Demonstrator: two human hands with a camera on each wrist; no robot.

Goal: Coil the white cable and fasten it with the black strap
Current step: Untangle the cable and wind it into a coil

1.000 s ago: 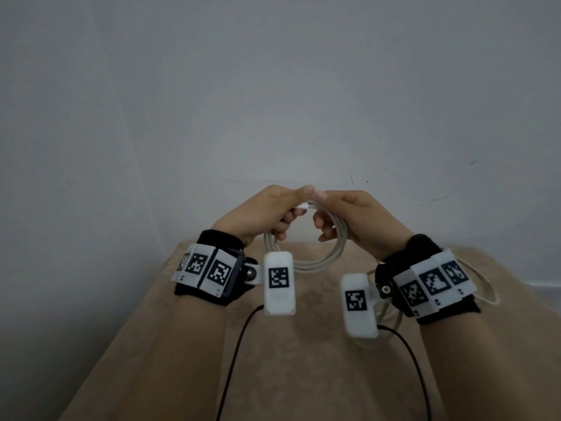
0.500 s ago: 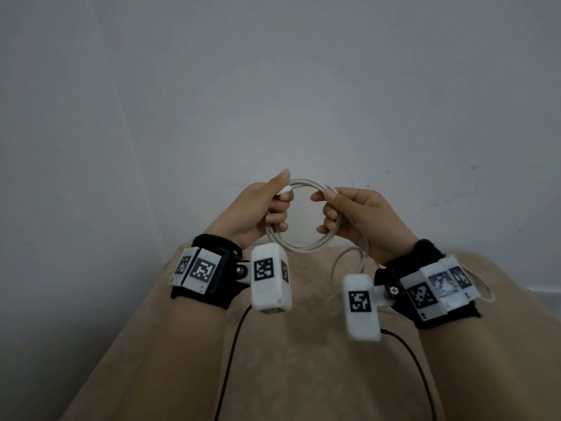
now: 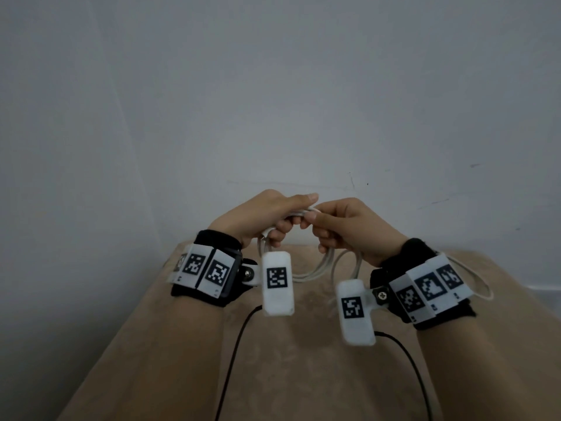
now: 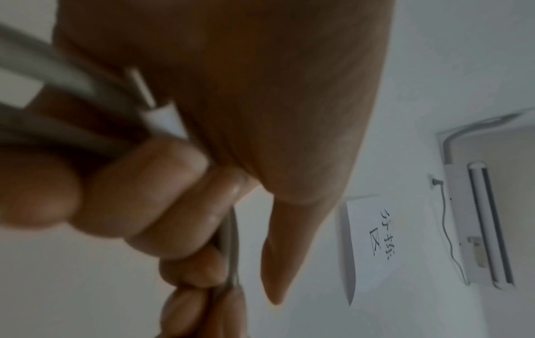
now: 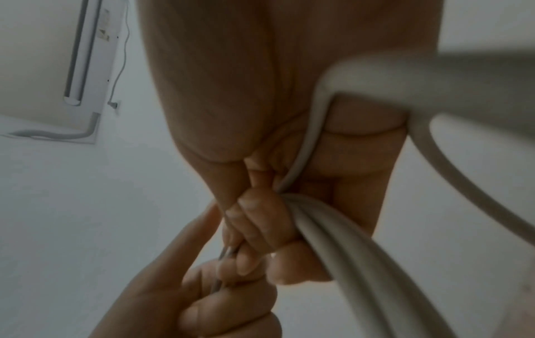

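The white cable (image 3: 315,270) hangs in several loops above the tan table, held up at the top by both hands. My left hand (image 3: 273,218) grips the bundled strands, thumb stretched over them; in the left wrist view its curled fingers (image 4: 162,201) clamp the cable (image 4: 72,91) and a white plug end (image 4: 165,119). My right hand (image 3: 340,229) meets the left at the top of the coil and pinches a strand; the right wrist view shows the looped cable (image 5: 341,240) running through its fingers. A loose length (image 3: 476,282) trails right behind the right wrist. No black strap is in view.
The tan table (image 3: 303,375) lies below the hands, against a plain grey wall. Two black wrist-camera leads (image 3: 236,344) run down towards me. A wall air conditioner (image 4: 486,224) and a paper sign (image 4: 376,237) appear in the wrist views.
Half a second ago the hands were apart with an open ring of cable between them. They have since come together again at the top, and the coil hangs lower.
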